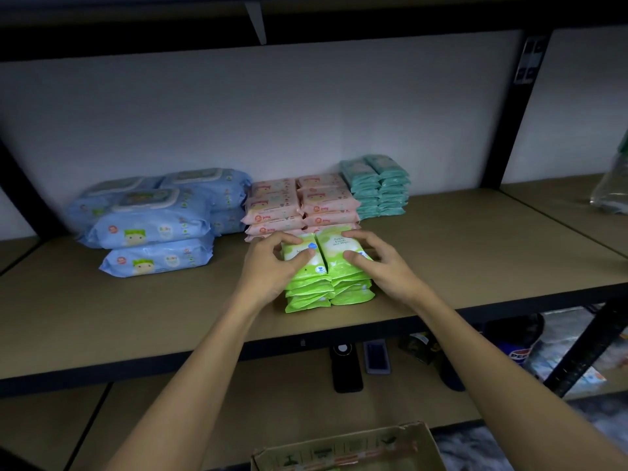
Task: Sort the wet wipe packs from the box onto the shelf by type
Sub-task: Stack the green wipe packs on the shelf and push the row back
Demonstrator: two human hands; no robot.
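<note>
Two side-by-side stacks of green wipe packs (328, 277) stand on the brown shelf (475, 253), near its front edge. My left hand (272, 263) grips the left stack from its left side, thumb on the top pack. My right hand (377, 263) grips the right stack from the right, thumb on top. Behind the green stacks stand pink packs (299, 205) in two stacks. Teal packs (377, 185) are stacked at the back right. Large blue packs (153, 219) are piled to the left. The cardboard box (346, 450) shows at the bottom edge, its inside mostly out of view.
A black upright (509, 107) divides the shelf from a bay on the right holding a clear bag (611, 185). The lower shelf holds a dark phone (346, 368), a small device (375, 356), a bottle (523, 345) and other items.
</note>
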